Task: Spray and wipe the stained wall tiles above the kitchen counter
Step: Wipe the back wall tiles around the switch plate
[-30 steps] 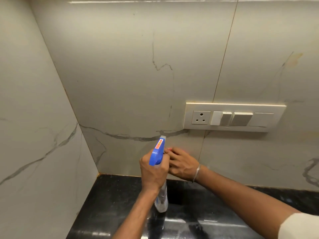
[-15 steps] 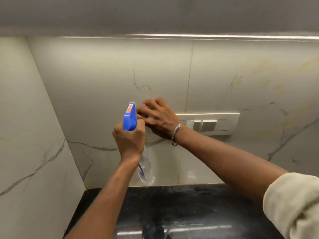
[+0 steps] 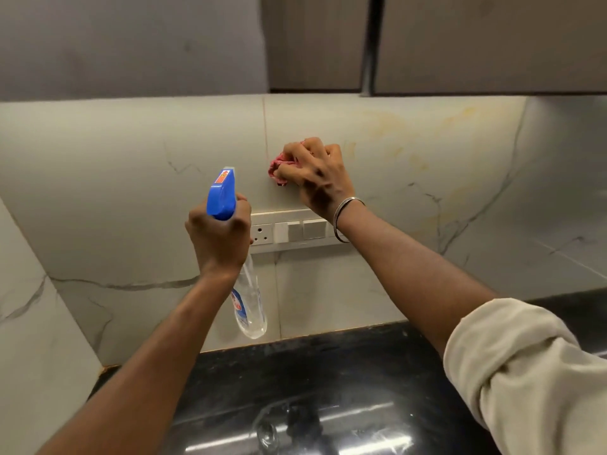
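Note:
The wall tiles (image 3: 131, 165) are pale grey marble with dark veins. Yellowish stains (image 3: 423, 139) spread over the tile to the right of the vertical joint. My left hand (image 3: 220, 238) grips a clear spray bottle (image 3: 249, 307) by its blue trigger head (image 3: 223, 195), nozzle pointing up at the wall. My right hand (image 3: 318, 178) presses a crumpled pink cloth (image 3: 279, 170) against the tile just right of the joint, above the switch panel. Most of the cloth is hidden under the fingers.
A white switch and socket panel (image 3: 289, 229) sits on the wall between my hands. The glossy black counter (image 3: 328, 389) runs below. Grey cabinets (image 3: 460, 44) hang overhead. A side wall (image 3: 29, 323) closes the corner at left.
Both hands rose up the wall. My right hand moved up and right from beside the bottle to above the switch panel, and the pink cloth now shows. The view tilted upward.

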